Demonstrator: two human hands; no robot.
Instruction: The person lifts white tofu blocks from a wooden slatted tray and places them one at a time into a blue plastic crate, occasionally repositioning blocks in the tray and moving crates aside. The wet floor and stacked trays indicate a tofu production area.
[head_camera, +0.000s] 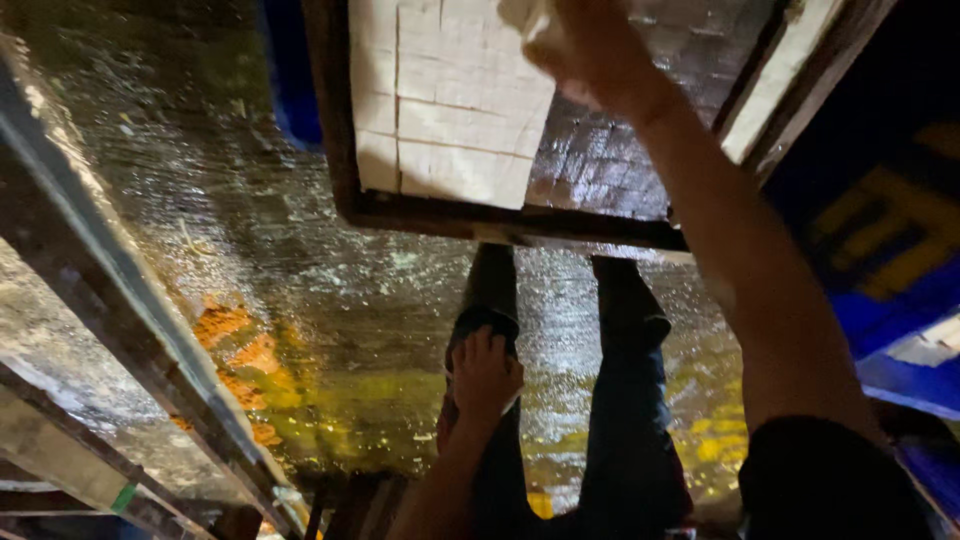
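Tofu blocks (450, 110), white and cut into a grid of squares, are held in a dark wooden tray (500, 222) at twelve o'clock in the head view. Only the left part of the tray is filled; the right part shows a bare, wet, grid-marked bottom. The blocks lie touching one another, tight against the tray's left wall.

Right hand (590, 45): raised to the tray's far side at about one o'clock, laid on or over the blocks there. It appears closed around something pale, but whether it grips a block or only rests on it cannot be told, as the picture is blurred.

Left hand (485, 375): low at six o'clock, well apart from the right, laid flat on the person's own left thigh in dark trousers (625, 420). Nothing is held in it.

Handling, as judged: the blocks are soft, wet, slippery and easily broken; each is best lifted from beneath or by two opposite flat faces, with light pressure, not by a corner. The tray is stiff and probably heavy when loaded; its rim is the place to be held.

Surroundings: a wet, shining floor (250, 200) below; a slanted wooden frame (120, 330) at eight o'clock; blue containers (900, 290) at three o'clock, contents not seen.
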